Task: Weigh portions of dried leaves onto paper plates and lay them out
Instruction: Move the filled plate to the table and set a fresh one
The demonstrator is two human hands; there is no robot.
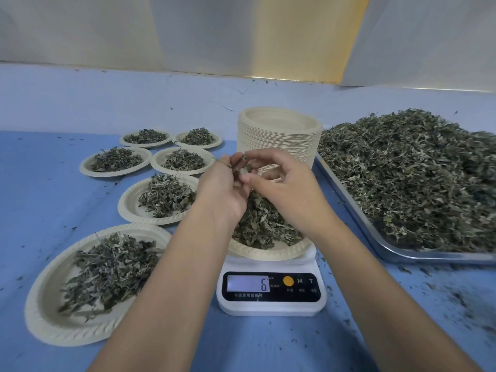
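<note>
Blue bench [40, 200], white digital scale [271, 307] showing 6: over its beige paper plate [268, 255], left hand [222, 189] and right hand [284, 186] pinch dried leaves [243, 164] between fingers [264, 157], seemingly adjusting weight; next needs tiny additions.

The left half of the surface [35, 183] is taken up by six filled plates [40, 312], run from mid-surface toward the near left corner, with only narrow gaps between them. Open room is left along the left edge and along the far edge behind them. The middle is blocked by the stack of plates [279, 135] and, nearer the near edge, the scale [272, 308]. The air above the scale's plate [268, 253] is occupied by the left hand [222, 189] and right hand [284, 189], dried leaves [243, 167] pinched in their fingers. The right side is filled by the tray [349, 200] and its leaf pile [416, 178]. The lane between tray and scale is crossed by the right forearm.
</note>
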